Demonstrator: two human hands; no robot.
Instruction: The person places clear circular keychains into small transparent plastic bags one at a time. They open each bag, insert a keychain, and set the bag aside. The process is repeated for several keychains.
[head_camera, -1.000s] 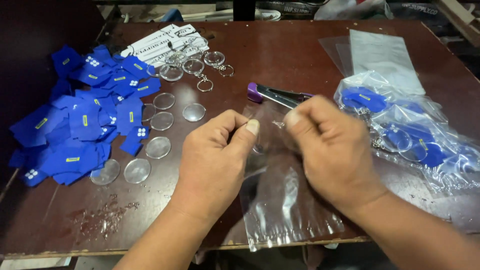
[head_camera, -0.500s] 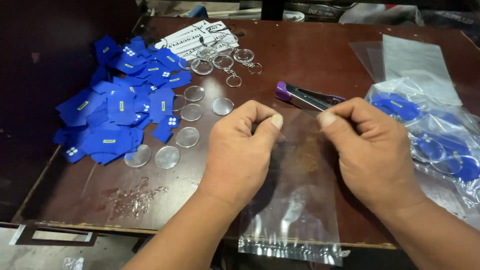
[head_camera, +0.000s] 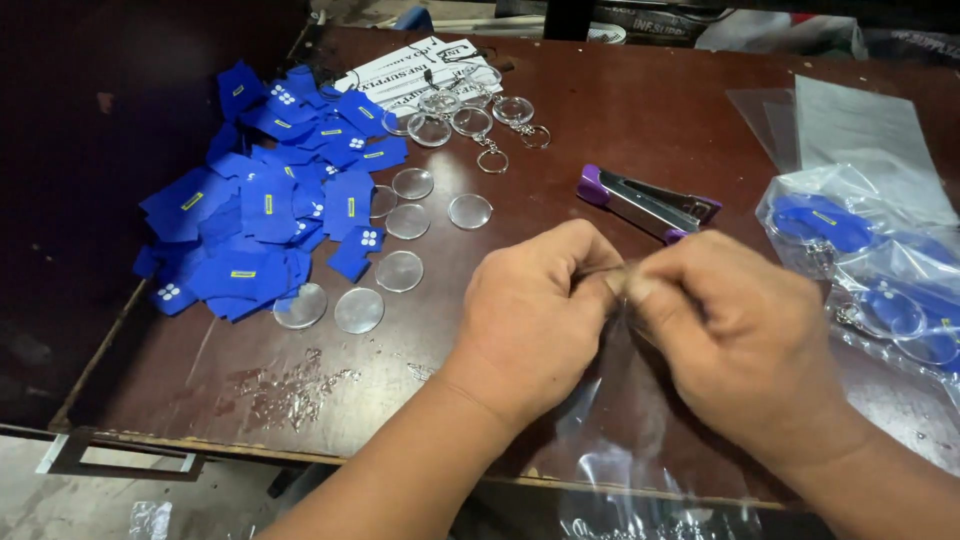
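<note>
My left hand (head_camera: 535, 315) and my right hand (head_camera: 735, 335) meet over the near middle of the dark brown table (head_camera: 620, 120). Both pinch the top edge of a clear plastic bag (head_camera: 625, 430), which hangs down between them over the table's front edge. The fingertips of the two hands touch at the bag's mouth. Whether anything is inside the bag cannot be seen. A purple and metal stapler (head_camera: 645, 200) lies just beyond my hands.
A heap of blue shirt-shaped cutouts (head_camera: 265, 215) covers the left side. Clear round discs (head_camera: 400, 270) lie beside it. Keyrings with clear cases (head_camera: 475, 120) rest on a printed sheet at the back. Packed bags with blue keychains (head_camera: 870, 270) and flat clear bags (head_camera: 850, 120) lie at right.
My hands were apart, holding the bag's top edge spread. They have come together at the bag's mouth, bunching the edge between the fingertips.
</note>
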